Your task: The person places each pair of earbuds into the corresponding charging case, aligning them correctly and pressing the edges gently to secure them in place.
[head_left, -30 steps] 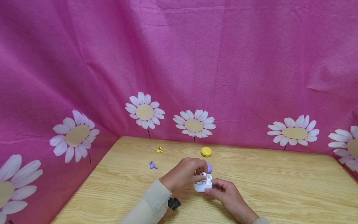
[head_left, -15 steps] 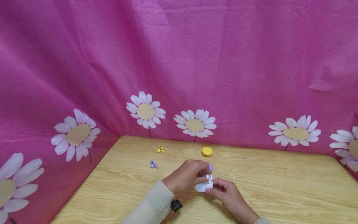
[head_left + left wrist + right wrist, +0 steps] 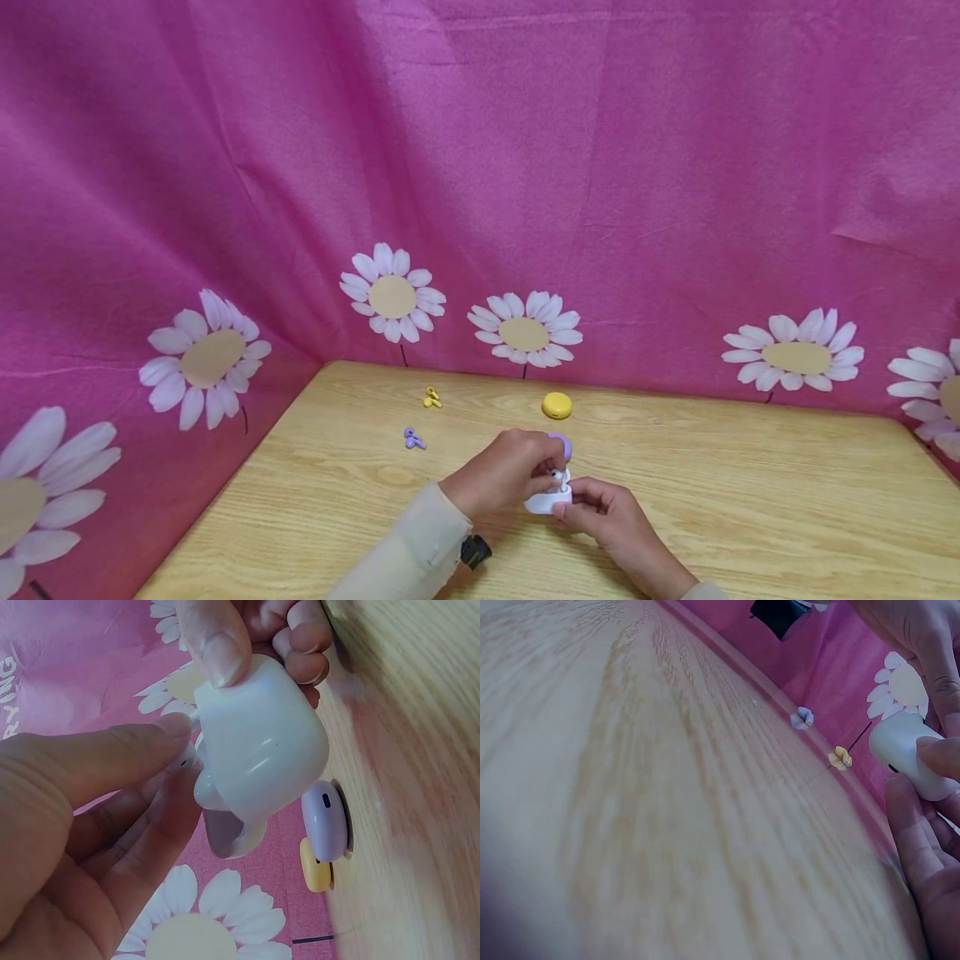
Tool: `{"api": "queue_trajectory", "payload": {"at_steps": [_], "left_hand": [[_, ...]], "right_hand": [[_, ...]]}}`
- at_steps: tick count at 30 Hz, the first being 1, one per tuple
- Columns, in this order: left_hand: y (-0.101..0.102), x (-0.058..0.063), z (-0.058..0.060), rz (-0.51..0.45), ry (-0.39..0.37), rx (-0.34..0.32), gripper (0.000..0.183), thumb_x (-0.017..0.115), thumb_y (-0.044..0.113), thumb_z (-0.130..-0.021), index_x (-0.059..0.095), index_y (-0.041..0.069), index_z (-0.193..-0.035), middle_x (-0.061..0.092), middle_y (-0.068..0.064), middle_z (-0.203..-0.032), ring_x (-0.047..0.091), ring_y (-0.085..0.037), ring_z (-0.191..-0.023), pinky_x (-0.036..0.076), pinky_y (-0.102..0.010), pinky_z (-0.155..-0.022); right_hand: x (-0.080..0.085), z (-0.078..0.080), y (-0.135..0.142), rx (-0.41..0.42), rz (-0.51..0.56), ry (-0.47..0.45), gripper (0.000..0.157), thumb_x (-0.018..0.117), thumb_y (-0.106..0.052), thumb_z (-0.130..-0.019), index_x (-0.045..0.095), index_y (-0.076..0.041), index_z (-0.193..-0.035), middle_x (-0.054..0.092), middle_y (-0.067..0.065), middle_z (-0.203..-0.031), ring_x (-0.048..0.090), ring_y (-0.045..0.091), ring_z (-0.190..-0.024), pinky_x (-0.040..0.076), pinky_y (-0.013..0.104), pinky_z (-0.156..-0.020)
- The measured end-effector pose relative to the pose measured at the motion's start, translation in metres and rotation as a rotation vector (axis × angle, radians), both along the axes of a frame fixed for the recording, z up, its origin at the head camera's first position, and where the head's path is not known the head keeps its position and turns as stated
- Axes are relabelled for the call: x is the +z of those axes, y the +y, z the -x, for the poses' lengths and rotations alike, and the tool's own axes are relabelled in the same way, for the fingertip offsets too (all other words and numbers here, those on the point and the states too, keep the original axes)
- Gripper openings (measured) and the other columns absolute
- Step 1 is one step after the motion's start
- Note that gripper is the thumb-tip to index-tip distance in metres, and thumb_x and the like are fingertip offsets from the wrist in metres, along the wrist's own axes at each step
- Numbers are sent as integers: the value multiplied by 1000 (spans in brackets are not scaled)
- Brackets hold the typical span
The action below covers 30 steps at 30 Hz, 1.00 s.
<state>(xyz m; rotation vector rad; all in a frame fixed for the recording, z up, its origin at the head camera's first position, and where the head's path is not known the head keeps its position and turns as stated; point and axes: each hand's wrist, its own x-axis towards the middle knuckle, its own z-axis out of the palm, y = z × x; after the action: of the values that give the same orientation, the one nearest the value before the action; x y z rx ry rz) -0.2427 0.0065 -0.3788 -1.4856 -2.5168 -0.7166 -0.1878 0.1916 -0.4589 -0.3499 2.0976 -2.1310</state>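
A white earbud case (image 3: 546, 502) with its lid up is gripped by my right hand (image 3: 618, 521), thumb on the near side. My left hand (image 3: 506, 472) reaches over it from the left and pinches a white earbud (image 3: 557, 477) at the opening. In the left wrist view, the rounded back of the case (image 3: 266, 742) hides most of the inside. A second white earbud (image 3: 210, 792) pokes out of the opening there, beside the left fingertips. The right wrist view shows the case (image 3: 907, 750) between the right thumb and fingers.
Behind the hands lies a purple case (image 3: 564, 447), partly covered by the left hand. A round yellow case (image 3: 557, 406) sits farther back. To the left are purple earbuds (image 3: 413, 439) and yellow earbuds (image 3: 432, 398). A pink floral cloth (image 3: 637, 208) rises behind the wooden table (image 3: 750, 483).
My left hand has shifted slightly right, bringing the pinched white earbud closer over the case opening. The right hand keeps its hold, and the case has tipped a little.
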Motion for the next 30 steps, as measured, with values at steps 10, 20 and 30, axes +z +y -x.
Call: {"api": "queue_trajectory", "payload": {"at_steps": [10,20,30], "left_hand": [[1,-1,-1,7,3,-4,17,77,13,-82,60,17,-78,57,14,-76,53,3,-72,41,-6,-63],[0,-1,-1,22,-5,-14,9,76,13,-82,68,17,-81,63,13,-79,53,6,-73,42,-6,-65],[0,0,-1,28,16,-23,10,76,14,-83,67,17,-81,63,13,-78,51,7,-71,41,-6,-64]], "right_hand": [[0,0,0,20,7,-3,38,68,-9,-89,57,13,-118,66,18,-107,67,16,-90,55,33,-80],[0,-1,1,25,3,12,37,67,-9,-90,57,13,-118,66,16,-106,67,16,-90,55,33,-80],[0,0,1,15,-11,-1,37,68,-12,-89,58,12,-116,67,15,-105,67,17,-90,55,34,-80]]}}
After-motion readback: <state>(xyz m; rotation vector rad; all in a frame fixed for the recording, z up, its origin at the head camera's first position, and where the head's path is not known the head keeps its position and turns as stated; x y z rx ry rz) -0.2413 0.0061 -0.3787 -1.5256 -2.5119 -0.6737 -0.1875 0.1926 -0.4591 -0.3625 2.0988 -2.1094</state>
